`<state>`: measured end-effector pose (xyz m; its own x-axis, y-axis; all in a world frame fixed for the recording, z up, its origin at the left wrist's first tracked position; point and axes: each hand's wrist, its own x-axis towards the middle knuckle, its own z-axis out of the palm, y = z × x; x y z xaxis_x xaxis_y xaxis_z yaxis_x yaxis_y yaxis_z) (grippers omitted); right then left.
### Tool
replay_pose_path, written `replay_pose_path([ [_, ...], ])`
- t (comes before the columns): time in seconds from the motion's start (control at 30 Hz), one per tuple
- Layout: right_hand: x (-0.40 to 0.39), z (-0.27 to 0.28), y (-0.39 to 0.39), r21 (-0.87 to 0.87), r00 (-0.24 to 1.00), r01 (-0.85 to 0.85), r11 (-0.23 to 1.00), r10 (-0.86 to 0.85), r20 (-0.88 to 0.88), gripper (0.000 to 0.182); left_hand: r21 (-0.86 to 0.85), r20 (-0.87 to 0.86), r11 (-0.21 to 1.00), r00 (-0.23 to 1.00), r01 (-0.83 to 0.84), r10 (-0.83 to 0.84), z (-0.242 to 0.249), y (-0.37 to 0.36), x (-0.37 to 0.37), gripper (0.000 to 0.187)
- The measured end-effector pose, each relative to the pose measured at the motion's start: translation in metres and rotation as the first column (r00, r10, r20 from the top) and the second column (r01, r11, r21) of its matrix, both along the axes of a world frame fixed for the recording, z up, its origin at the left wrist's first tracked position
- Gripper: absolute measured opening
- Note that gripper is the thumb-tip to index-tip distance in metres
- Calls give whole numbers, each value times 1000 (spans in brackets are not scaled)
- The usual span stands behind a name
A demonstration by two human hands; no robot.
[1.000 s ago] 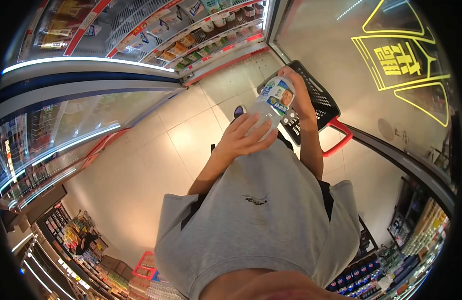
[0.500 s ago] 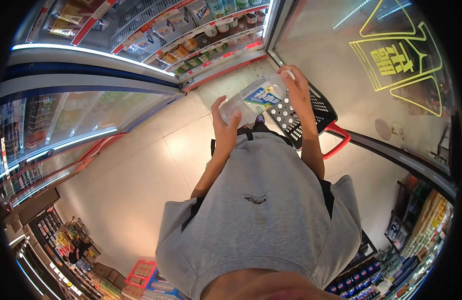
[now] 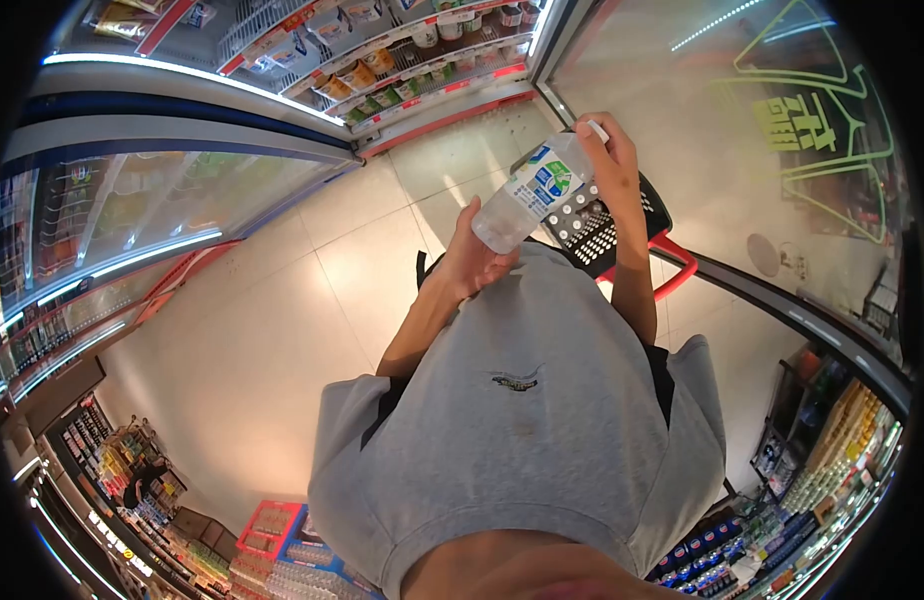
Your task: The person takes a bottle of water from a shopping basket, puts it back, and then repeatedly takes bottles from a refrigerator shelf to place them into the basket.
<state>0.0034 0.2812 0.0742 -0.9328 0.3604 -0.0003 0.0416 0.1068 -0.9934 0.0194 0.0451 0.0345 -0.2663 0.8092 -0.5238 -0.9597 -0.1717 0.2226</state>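
Note:
A large clear plastic bottle point(image 3: 545, 182) with a white, blue and green label lies tilted between my hands in front of my shirt. My right hand point(image 3: 612, 165) is closed around its upper end, near the white cap. Against the bottle's base rests my left hand point(image 3: 472, 255), its thumb raised along one side and its fingers curled beneath. Through the clear plastic I cannot make out how full the bottle is. Below my right forearm a black shopping basket point(image 3: 654, 208) with a red handle point(image 3: 680, 268) is partly hidden by the arm and bottle.
A cooler's shelves point(image 3: 382, 75) with cups and packs face me. One glass door point(image 3: 722, 160) with yellow lettering stands open on the right; a closed one point(image 3: 132, 215) is at the left. Red and blue crates point(image 3: 282, 535) and stocked shelves are behind me.
The bottle has turned in my hands, showing another side of its label, and sits closer to my body. My left hand has shifted right and turned, cupping the bottle's base.

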Motion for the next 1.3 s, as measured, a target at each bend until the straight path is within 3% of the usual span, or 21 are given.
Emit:
replay_pose_path([
  [0.13,3,-1,3,44,1000,22,999,-21,-7,27,-116,-282,985,955,-129,92,1,-5,9,67],
  [0.2,5,-5,7,7,1000,25,1000,-25,-8,27,-267,-764,876,642,-400,60,10,-3,9,66],
  [0.23,6,-8,9,-38,1000,21,999,-22,-3,27,-268,-913,794,407,-546,-28,16,-2,8,70],
  [0.27,7,-9,9,-82,1000,17,996,-17,0,28,-282,-956,752,242,-596,-167,20,-5,5,75],
  [0.33,9,-10,7,-136,999,18,990,-12,46,28,-264,-891,666,-88,-697,-445,27,-17,-4,88],
  [0.37,11,-12,6,-163,998,20,986,-9,69,29,-223,-862,656,-168,-722,-478,29,-18,-6,93],
  [0.47,11,-38,6,-337,998,21,941,3,68,34,-111,-825,664,-305,-739,-476,35,-21,-6,90],
  [0.57,10,-68,-12,-677,983,116,727,16,185,34,49,-796,636,-415,-770,-441,48,-11,-3,86],
  [0.67,28,-109,-44,-794,973,86,602,120,196,36,143,-720,597,-497,-789,-484,75,7,-6,83],
  [0.7,33,-91,-58,-817,967,9,576,202,153,35,171,-690,590,-524,-789,-499,79,14,-8,79],
  [0.73,37,-73,-73,-837,953,-65,544,282,109,36,200,-659,583,-549,-787,-514,80,20,-10,75],
  [0.8,40,-80,-103,-480,929,-351,804,237,-283,37,233,-612,578,-580,-782,-538,79,29,-11,70],
  [0.87,43,-85,-110,-227,864,-412,882,299,-406,38,237,-581,583,-595,-777,-556,77,33,-10,67],
  [1.0,43,-72,-104,-201,898,-436,877,407,-169,38,158,-629,580,-534,-799,-564,77,28,-7,54],
  [1.07,40,-80,-91,-484,942,-313,817,333,-46,35,128,-662,615,-529,-778,-532,73,16,-11,59],
  [1.1,34,-97,-77,-722,966,-143,677,253,46,32,106,-754,643,-483,-759,-446,65,12,-11,61],
  [1.17,17,-91,-57,-822,953,220,526,64,296,28,73,-897,702,-354,-708,-264,43,2,-8,66],
  [1.2,6,-67,-47,-735,905,388,556,-79,418,26,33,-937,721,-272,-692,-218,36,1,-6,70],
  [1.3,2,-38,-11,-686,970,243,686,-182,162,24,-64,-997,737,5,-673,-82,18,1,3,79],
])
